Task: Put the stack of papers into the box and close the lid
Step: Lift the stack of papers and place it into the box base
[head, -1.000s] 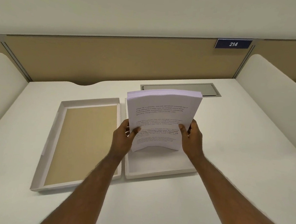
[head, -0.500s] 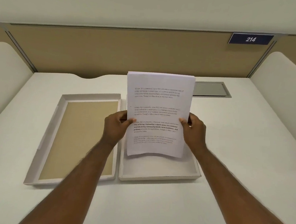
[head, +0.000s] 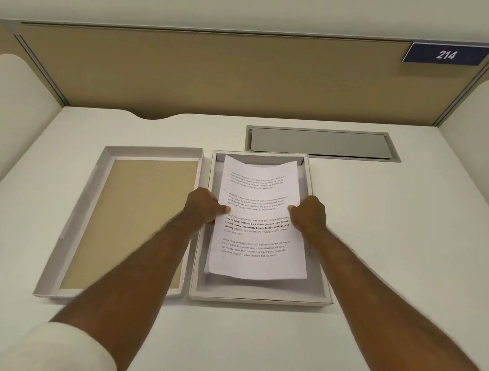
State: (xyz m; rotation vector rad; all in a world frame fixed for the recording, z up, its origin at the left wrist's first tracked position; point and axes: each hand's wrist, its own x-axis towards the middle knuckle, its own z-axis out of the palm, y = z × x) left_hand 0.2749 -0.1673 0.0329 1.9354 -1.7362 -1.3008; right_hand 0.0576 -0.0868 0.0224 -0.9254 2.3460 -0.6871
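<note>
A stack of printed white papers (head: 258,238) lies nearly flat over the open white box (head: 258,298) in the middle of the desk, its near edge slightly raised above the box floor. My left hand (head: 204,205) grips the stack's left edge and my right hand (head: 308,214) grips its right edge, thumbs on top. The box lid (head: 76,220) lies upturned just left of the box, showing its tan inside; the two touch along their long sides.
A grey metal cable hatch (head: 321,143) is set in the desk behind the box. Tan partition panels rise at the back, with a blue "214" sign (head: 446,54). Rounded white dividers (head: 485,115) stand at both sides of the white desk.
The stack went from held upright above the box to tilted down and lowered into it. Both hands moved down and forward with it.
</note>
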